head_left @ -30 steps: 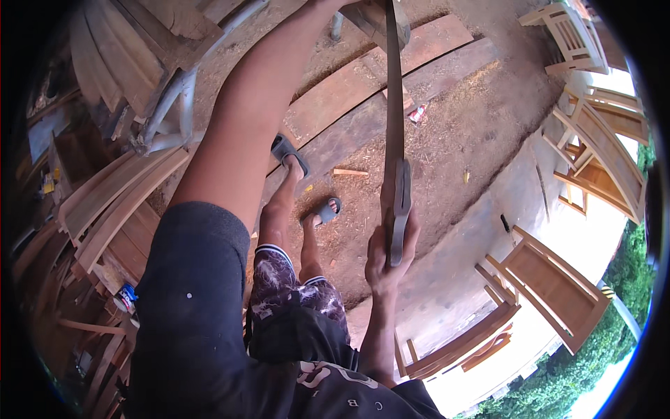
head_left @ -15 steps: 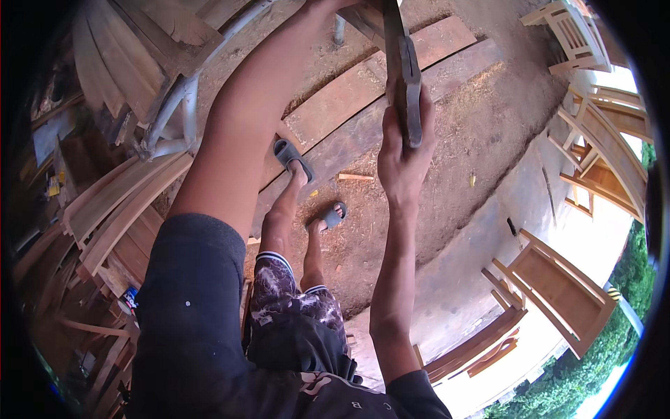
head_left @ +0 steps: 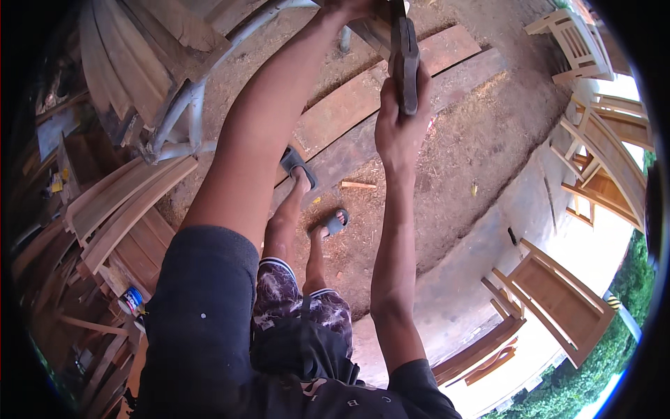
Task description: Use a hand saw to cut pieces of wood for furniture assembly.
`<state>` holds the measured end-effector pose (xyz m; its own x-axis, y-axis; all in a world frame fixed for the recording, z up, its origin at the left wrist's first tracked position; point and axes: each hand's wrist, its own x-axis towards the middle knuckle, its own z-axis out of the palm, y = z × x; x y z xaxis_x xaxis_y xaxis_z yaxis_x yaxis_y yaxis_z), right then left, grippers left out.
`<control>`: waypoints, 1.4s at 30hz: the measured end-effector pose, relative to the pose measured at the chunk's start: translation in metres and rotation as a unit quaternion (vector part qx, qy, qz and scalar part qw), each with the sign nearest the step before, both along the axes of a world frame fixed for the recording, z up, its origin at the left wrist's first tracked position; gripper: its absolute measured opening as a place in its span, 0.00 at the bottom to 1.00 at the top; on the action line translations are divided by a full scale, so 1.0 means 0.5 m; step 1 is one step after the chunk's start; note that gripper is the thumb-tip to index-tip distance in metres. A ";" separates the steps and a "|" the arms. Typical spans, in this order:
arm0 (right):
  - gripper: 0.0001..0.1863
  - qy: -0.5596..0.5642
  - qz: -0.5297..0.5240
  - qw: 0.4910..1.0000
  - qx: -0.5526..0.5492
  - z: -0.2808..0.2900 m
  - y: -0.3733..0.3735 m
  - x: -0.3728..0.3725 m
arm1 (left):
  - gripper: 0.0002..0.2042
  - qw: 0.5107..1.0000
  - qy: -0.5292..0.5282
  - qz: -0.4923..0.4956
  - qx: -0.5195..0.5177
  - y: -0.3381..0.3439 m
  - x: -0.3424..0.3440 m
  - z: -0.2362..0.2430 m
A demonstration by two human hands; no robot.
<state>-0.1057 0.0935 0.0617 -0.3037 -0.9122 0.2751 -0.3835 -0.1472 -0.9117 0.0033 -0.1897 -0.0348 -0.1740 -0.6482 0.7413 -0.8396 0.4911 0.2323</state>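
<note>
Wooden piece [head_left: 405, 63] gripped in right hand [head_left: 401, 126]

Left hand [head_left: 352, 7] cut off by top edge; wooden piece [head_left: 403, 63] upper end out of frame.

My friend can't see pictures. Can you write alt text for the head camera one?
A person's right hand grips a dark tool held out in front, while the left hand reaches to the picture's top edge. Below are sandalled feet on a sawdust-covered floor, with wooden planks and chairs around.

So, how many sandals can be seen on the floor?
2: one sandal on the foot further forward, one sandal on the nearer foot, both on sawdust. None seem hidden.
</note>
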 end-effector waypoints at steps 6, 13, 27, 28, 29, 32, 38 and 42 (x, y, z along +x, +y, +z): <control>0.30 -0.031 0.011 0.992 0.119 0.029 0.213 0.006 | 0.09 0.997 -0.075 -0.001 0.033 -0.014 0.051 0.005; 0.32 -0.102 -0.038 0.977 0.183 0.007 0.604 -0.028 | 0.10 1.000 -0.001 0.009 0.005 0.009 0.017 0.014; 0.32 -0.045 -0.003 0.984 0.174 0.070 0.486 0.002 | 0.12 0.997 0.000 0.044 0.060 0.005 0.050 0.010; 0.32 0.065 -0.005 0.979 0.192 0.085 0.583 -0.018 | 0.14 0.994 -0.004 0.019 0.112 0.004 0.029 0.021; 0.32 -0.031 -0.040 0.973 0.223 0.096 0.640 -0.009 | 0.14 0.993 -0.002 0.019 0.113 0.005 0.021 0.019; 0.28 -0.073 -0.033 0.980 0.182 0.037 0.549 -0.015 | 0.13 0.998 0.012 0.032 0.061 0.012 0.034 0.010; 0.24 -0.013 0.029 0.998 -0.048 0.035 -0.051 0.025 | 0.10 0.990 -0.109 -0.002 0.092 -0.030 0.047 0.025; 0.27 -0.014 0.012 0.997 0.080 0.054 0.148 0.027 | 0.10 0.992 -0.073 -0.007 0.102 -0.003 0.048 0.001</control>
